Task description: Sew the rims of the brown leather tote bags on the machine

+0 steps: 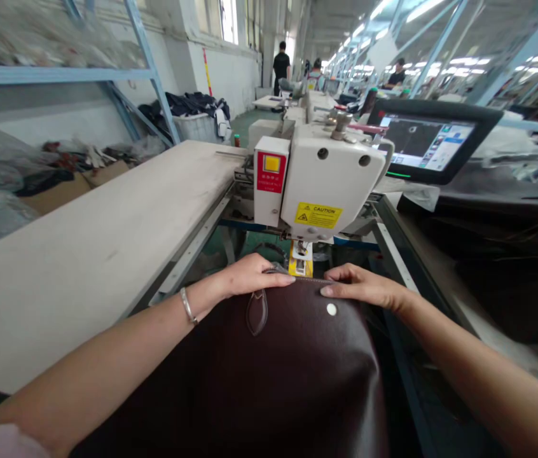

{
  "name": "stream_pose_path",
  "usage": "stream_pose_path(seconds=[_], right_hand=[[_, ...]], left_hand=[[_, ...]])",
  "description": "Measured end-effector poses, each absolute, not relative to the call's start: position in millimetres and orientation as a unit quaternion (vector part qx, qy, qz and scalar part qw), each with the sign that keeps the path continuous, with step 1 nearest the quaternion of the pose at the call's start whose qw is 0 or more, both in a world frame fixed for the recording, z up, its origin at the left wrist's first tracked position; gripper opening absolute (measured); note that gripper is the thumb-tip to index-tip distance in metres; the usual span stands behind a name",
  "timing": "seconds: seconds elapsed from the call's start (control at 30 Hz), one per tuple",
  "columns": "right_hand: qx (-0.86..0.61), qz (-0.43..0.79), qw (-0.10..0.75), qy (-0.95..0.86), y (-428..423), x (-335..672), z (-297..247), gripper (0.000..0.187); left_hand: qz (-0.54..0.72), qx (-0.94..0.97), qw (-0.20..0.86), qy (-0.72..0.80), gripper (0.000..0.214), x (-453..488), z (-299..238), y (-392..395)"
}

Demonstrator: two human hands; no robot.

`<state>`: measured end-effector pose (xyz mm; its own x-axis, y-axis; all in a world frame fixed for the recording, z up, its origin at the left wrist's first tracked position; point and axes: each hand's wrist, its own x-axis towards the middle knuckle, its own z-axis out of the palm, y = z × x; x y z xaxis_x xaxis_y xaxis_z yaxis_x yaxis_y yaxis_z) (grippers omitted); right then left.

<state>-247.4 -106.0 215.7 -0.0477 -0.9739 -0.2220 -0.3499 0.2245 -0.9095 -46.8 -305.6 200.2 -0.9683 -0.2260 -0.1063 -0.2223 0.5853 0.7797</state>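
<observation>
Head view: I see a person at a white sewing machine (326,184), both bare forearms stretched toward it. A dark brown bag (297,381) lies just below the machine's head, its top edge right under the needle foot (301,257). The left hand (245,275) lies flat on that edge to the left of the needle foot, fingers straight and close together, pressing down rather than gripping; whether the thumb tucks under I cannot tell. A bracelet (187,305) sits on that wrist. The right hand (362,286) rests on the same edge to the right of the foot, fingers stretched flat, fingertips pointing toward the left hand. Between the hands, on the bag, are a leather tab (257,312) and a small white stud (331,309). A yellow caution label (318,215) is on the machine's face. A screen (424,143) glows to the right of the machine, and a long pale table (107,242) runs off to its left.
</observation>
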Motion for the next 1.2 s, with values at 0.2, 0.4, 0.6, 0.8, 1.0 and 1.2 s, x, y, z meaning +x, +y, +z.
stream_pose_path(seconds=[0.2, 0.4, 0.6, 0.8, 1.0, 1.2], right_hand=[[-0.454, -0.427, 0.46, 0.633, -110.1, -278.4, 208.2, 0.038], [-0.411, -0.492, 0.434, 0.633, -125.6, -276.3, 178.7, 0.037], [-0.375, -0.504, 0.487, 0.607, -132.9, -268.9, 169.0, 0.035], [-0.378, -0.554, 0.439, 0.598, -120.6, -262.0, 177.2, 0.029], [-0.406, -0.468, 0.489, 0.614, -123.9, -255.2, 182.7, 0.03], [-0.47, -0.376, 0.574, 0.556, -132.0, -243.3, 201.6, 0.043]], left_hand=[[-0.485, 0.077, 0.012, -0.871, 0.047, -67.3, 207.3, -338.8], [-0.509, 0.192, -0.041, -0.838, 0.053, -70.6, 180.3, -358.3], [-0.551, 0.198, -0.05, -0.809, 0.055, -59.5, 170.9, -367.5], [-0.472, 0.177, -0.094, -0.859, 0.056, -48.0, 171.4, -379.6], [-0.451, 0.159, -0.056, -0.877, 0.058, -43.9, 180.3, -365.2], [-0.388, 0.16, -0.037, -0.907, 0.06, -36.2, 187.2, -349.4]])
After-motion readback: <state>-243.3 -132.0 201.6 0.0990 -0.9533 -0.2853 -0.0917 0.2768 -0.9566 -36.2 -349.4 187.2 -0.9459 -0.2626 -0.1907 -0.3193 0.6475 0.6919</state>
